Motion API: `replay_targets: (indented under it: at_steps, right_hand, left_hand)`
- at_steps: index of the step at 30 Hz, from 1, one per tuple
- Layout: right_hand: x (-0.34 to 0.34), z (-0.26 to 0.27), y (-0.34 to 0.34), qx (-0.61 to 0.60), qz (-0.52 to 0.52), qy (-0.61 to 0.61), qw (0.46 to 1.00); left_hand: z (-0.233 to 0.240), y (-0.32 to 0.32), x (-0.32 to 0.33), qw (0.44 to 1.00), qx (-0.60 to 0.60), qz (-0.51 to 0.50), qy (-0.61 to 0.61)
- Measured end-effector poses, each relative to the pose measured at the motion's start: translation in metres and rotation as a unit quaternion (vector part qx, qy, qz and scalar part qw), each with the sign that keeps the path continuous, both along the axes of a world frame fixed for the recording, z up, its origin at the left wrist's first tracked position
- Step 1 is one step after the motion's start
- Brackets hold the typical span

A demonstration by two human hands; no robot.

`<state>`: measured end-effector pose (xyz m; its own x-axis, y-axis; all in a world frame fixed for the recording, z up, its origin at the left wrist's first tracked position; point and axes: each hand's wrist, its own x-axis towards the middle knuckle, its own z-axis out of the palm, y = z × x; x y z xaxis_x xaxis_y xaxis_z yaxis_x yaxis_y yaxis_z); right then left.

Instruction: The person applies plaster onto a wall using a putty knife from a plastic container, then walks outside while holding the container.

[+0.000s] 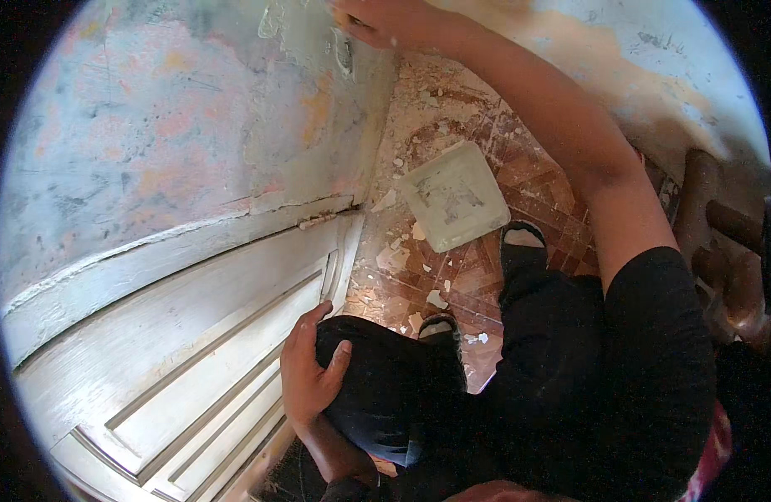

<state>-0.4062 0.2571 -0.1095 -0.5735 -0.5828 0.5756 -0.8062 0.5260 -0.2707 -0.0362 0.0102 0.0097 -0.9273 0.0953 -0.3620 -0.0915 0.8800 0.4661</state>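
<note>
My left hand (313, 364) rests on my bent left knee beside a white panelled door (235, 320), its fingers apart and nothing in it. At the top edge, my right hand (376, 22) reaches up near the mottled wall (172, 125); the frame cuts part of it off, so whether it holds something cannot be told. Below that arm, a square, pale plastic container or lid (456, 196) with grey smears lies on the floor in front of my feet.
Flakes of plaster or paint (437, 299) litter the reddish-brown patterned floor (473, 270). A second patchy wall (649, 50) stands at the upper right, with brown wooden furniture parts (699, 194) near the right rim. A white door frame (191, 235) runs along the left wall.
</note>
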Motion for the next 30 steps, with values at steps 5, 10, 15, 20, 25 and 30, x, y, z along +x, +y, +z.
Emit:
replay_targets:
  at_steps: [5,10,15,20,25,30]
  right_hand:
    - [0.007,0.076,0.012,-0.139,0.037,0.029,0.989]
    - [0.016,0.111,0.036,-0.105,-0.057,0.146,0.982]
    - [0.009,0.073,0.043,-0.094,0.018,0.057,0.994]
    - [0.009,0.024,0.084,-0.29,0.007,-0.195,0.937]
    - [0.044,-0.032,0.12,-0.451,-0.009,-0.594,0.666]
    - [0.079,-0.08,0.096,-0.473,0.079,-0.68,0.554]
  left_hand:
    - [0.002,-0.002,0.003,1.0,0.0,0.004,0.005]
    - [0.002,-0.004,0.006,1.0,-0.004,0.004,0.006]
    - [0.003,-0.005,0.009,1.0,0.004,0.011,0.004]
    - [0.007,-0.007,0.012,1.0,-0.009,0.012,0.017]
    - [0.009,-0.007,0.009,1.0,0.006,0.021,0.021]
    - [0.011,-0.004,0.0,0.999,0.016,-0.032,0.026]
